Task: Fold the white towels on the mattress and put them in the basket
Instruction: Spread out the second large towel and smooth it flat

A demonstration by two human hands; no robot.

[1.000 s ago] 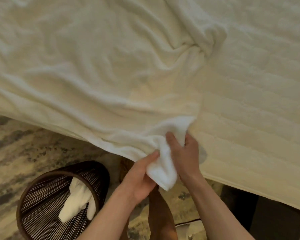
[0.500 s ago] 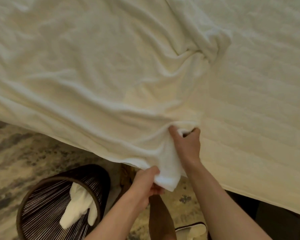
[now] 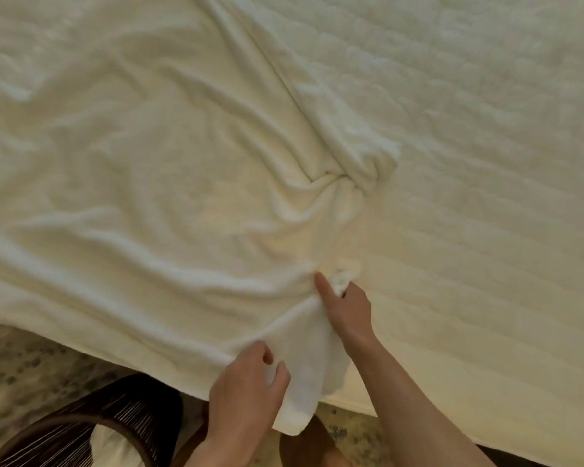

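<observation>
Right now my R hand has a small wad of the big white terry towel bunched in its curled fingers, w/ the index finger stretched out flat along the cloth. My L hand is lower and nearer to me, thumb and fingers pinching the towel's near edge right where it goes over the side of the bed. Btwn the two hands a loose flap of the towel hangs down past the bed edge, tip dangling over the floor in front of my bare leg. From the grip outward the rest of the towel lies spread and rumpled across the L and middle of the cream quilted mattress, w/ long creases running toward my R hand. Further up, one thick fold bunches into a twisted knot. To the R of my R hand the mattress top is bare quilting. On the floor at lower L, just beside my L forearm, stands a dark brown round basket w/ thin ribbed sides, partly cut off by the frame. Some white cloth sits inside it; can't tell if it's folded. Under the basket is a beige-and-grey mottled rug.
</observation>
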